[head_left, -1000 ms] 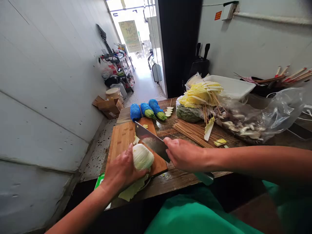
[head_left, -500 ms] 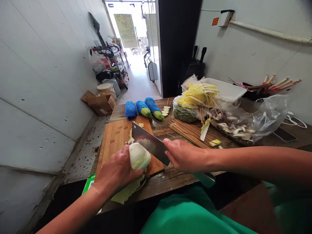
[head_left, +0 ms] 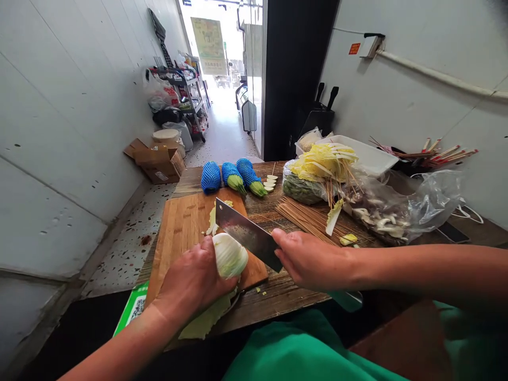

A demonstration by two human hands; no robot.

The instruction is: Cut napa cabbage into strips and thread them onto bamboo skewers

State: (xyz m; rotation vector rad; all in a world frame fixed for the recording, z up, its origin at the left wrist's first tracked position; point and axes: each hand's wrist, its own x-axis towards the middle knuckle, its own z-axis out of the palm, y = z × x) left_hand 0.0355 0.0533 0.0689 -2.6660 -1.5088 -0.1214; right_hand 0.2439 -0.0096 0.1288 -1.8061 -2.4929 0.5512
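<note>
Cupping a pale cabbage head (head_left: 230,256) in the left hand (head_left: 194,275), with the thumb along the near side, probably to steady the round shape beside the knife (head_left: 246,230). Grasping that knife in the right hand (head_left: 309,259), close behind the broad blade, likely for firm control. Holding the cabbage at the near right part of the cutting board (head_left: 178,227), perhaps to spare the wooden table (head_left: 281,291); impossible to tell whether resting or slightly raised. Taking the cabbage as dial centre, with 12 straight ahead, noting leaf scraps (head_left: 212,222) at 11 and skewers (head_left: 305,214) at 2, apparently set within easy reach of the right hand. Aiming the blade's front end between 10 and 11, with the long axis running back between 4 and 5. Presenting white ribs upward on the cabbage; too covered by the hand to read its long axis surely.
</note>
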